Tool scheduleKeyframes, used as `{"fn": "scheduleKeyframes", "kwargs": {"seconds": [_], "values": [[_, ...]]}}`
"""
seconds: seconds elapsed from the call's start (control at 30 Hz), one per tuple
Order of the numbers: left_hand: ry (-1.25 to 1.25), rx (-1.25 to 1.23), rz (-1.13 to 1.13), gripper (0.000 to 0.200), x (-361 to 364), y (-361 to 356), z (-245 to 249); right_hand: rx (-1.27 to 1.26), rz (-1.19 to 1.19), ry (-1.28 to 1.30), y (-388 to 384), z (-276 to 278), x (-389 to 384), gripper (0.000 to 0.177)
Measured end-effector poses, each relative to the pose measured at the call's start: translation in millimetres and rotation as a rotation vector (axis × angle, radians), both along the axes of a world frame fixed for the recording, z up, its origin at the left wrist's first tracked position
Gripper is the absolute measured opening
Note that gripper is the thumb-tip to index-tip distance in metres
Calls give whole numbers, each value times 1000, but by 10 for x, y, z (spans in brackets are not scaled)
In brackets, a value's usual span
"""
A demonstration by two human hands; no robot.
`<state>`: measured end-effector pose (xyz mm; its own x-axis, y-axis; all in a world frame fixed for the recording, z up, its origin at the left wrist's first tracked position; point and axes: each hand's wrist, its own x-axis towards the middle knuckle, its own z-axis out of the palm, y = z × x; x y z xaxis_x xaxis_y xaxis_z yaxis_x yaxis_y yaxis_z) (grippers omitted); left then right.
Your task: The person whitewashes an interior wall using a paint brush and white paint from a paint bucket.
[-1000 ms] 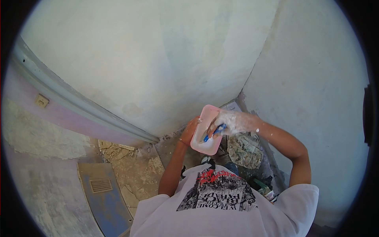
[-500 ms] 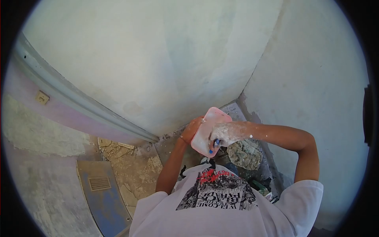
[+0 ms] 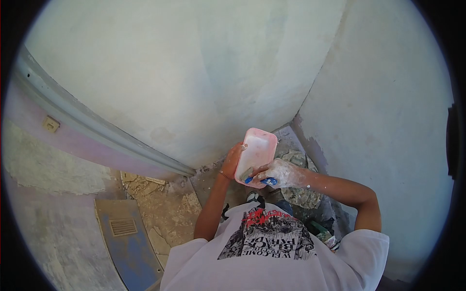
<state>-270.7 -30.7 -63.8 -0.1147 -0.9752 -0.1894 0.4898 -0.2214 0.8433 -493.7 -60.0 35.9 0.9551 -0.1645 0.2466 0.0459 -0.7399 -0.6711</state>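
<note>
A shallow pink tray [image 3: 262, 153] with white paste inside is held tilted in front of my chest. My left hand [image 3: 234, 159] is closed on its left edge, the thumb over the rim. In my right hand [image 3: 283, 173], closed and smeared with white, is a blue-handled putty knife [image 3: 264, 181]. Its greyish blade end lies over the lower part of the tray, partly hidden by the fingers.
A pale wall [image 3: 160, 72] stands directly ahead and meets another wall [image 3: 388, 121] at the right corner. Crumpled, stained sacking [image 3: 301, 196] lies on the floor there. Broken rubble [image 3: 145, 186] and a blue-patched door panel [image 3: 127, 242] are at lower left.
The tray has shifted slightly left and shows more of its inside. My right hand has moved down and turned, so the blue handle now lies across the tray's lower end.
</note>
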Motion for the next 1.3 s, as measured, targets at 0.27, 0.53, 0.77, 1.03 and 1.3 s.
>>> {"fn": "scheduleKeyframes", "kwargs": {"seconds": [0.27,0.53,0.77,1.03,1.3], "values": [[107,-93,89,45,-58,-31,86,-69,-288,-13,-343,392,-99,38],[93,-41,67,45,-18,-83,151,-171,-7,93,-279,162,6,40],[-43,-41,59,46,59,3,152,-122,-44,100,-400,587,-102,32],[-144,-117,32,46,96,-49,143,95,14,300,-351,506,125,26],[-6,-80,37,47,56,3,1,134,-93,37,-538,525,157,26]]}}
